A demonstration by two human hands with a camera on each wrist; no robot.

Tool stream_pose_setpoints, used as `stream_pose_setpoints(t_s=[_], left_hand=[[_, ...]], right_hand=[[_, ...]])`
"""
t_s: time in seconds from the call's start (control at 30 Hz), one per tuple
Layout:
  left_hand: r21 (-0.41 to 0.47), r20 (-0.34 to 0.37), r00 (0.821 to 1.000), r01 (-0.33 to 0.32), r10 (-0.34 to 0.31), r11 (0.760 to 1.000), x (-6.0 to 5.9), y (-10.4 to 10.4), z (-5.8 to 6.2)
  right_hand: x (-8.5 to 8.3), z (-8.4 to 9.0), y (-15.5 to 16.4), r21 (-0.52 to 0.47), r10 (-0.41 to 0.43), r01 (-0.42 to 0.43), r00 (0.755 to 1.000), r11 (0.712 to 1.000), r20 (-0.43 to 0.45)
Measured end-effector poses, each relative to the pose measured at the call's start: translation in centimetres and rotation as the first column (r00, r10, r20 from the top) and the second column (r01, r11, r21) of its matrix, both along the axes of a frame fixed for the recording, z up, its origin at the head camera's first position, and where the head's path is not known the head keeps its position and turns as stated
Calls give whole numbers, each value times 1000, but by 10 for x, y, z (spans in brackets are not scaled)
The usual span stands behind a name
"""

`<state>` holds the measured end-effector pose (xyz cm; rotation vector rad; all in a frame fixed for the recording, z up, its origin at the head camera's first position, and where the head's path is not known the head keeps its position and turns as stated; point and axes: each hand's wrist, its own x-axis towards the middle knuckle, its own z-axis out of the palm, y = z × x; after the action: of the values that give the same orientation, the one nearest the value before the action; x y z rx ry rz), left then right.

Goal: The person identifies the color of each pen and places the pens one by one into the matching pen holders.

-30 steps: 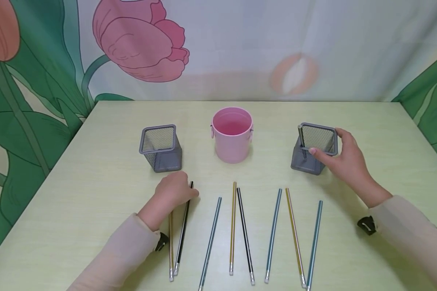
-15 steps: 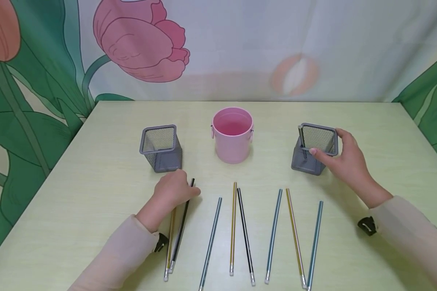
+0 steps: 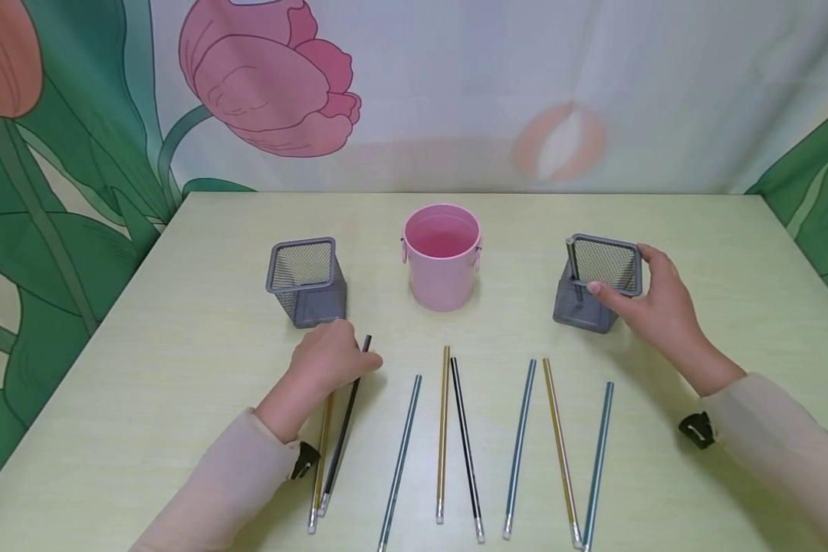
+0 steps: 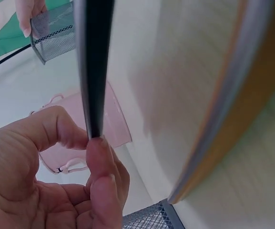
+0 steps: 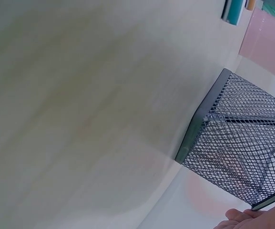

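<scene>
While the left hand (image 3: 327,360) pinches a black pencil (image 3: 341,433) — hiding its gold neighbour's (image 3: 320,460) tip — the right hand (image 3: 652,303) grips the mesh holder (image 3: 596,280).

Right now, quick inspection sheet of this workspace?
Surface: pale green table.
Job's things: black pencil and gold pencil at left hand; right mesh holder with one pencil inside.
Clutter: left mesh holder, pink bucket, six more pencils in a row.
Grippers: left hand pinches the black pencil; right hand grips the right mesh holder.
Cables: nothing seen.
Surroundings: tulip backdrop.
</scene>
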<state>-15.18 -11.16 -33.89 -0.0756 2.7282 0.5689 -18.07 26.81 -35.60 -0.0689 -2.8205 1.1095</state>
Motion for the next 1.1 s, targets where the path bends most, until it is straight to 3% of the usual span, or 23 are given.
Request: stream_pose_setpoints(t_s=[0.37, 0.87, 1.1], left_hand=[[47, -29, 1000, 8, -6, 999, 4, -3, 9], [59, -156, 987, 54, -44, 997, 13, 4, 21], [87, -173, 984, 65, -49, 994, 17, 6, 26]], right_hand=[[1, 1, -1, 9, 8, -9, 1000, 1000, 1], [1, -1, 0, -5, 3, -3, 1000, 1000, 1], [1, 0, -1, -9, 3, -3, 1000, 1000, 4]])
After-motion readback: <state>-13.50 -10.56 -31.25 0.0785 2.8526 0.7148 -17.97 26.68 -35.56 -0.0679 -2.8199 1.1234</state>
